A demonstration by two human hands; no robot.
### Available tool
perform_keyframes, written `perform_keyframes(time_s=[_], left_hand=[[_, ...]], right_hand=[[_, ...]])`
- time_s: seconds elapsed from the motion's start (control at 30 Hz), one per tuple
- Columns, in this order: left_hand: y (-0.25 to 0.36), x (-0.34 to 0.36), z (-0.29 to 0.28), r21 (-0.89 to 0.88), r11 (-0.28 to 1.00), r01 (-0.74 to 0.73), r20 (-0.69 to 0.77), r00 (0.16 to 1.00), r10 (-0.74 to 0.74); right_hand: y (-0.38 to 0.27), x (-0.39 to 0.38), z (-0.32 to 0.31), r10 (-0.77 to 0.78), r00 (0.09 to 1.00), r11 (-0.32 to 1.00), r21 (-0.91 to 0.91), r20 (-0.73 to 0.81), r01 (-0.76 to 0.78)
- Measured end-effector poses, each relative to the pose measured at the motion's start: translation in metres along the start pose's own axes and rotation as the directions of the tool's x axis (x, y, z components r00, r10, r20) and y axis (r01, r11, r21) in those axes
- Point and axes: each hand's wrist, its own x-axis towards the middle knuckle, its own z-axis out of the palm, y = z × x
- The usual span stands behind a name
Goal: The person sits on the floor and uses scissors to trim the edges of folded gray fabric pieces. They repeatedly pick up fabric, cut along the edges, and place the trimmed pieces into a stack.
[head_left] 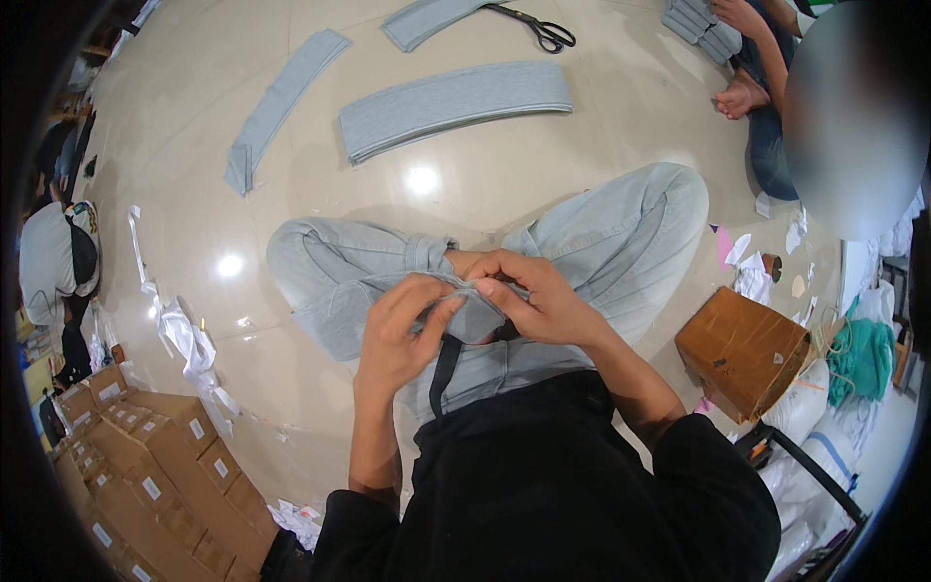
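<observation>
I sit cross-legged in pale jeans, a pale grey fabric piece [479, 314] over my lap between my two hands. My left hand [402, 330] has thumb and fingers closed on the fabric's edge. My right hand [531, 303] pinches that same edge just beside it, thumb on top. The fingertips of both hands are close together. A black strap [446, 373] hangs below the fabric, between my wrists.
Grey strips [456, 107] and black scissors [538, 27] lie ahead on the tiled floor. Another person [761, 126] sits at upper right. Stacked cartons [175, 456] stand lower left, a brown box [739, 354] right. White scraps [179, 335] lie at left.
</observation>
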Motion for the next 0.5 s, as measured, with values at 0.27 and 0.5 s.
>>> perform_keyframes(time_s=[0.27,0.5], left_hand=[[-0.004,0.000,0.003,-0.006,1.000,-0.010,-0.012,1.000,0.010],[0.002,-0.007,-0.014,0.018,1.000,0.002,0.009,1.000,-0.002]], right_hand=[[-0.003,0.000,-0.003,-0.076,0.997,0.980,-0.183,0.009,0.077],[-0.003,0.004,-0.001,-0.217,0.973,0.939,-0.288,-0.076,0.187]])
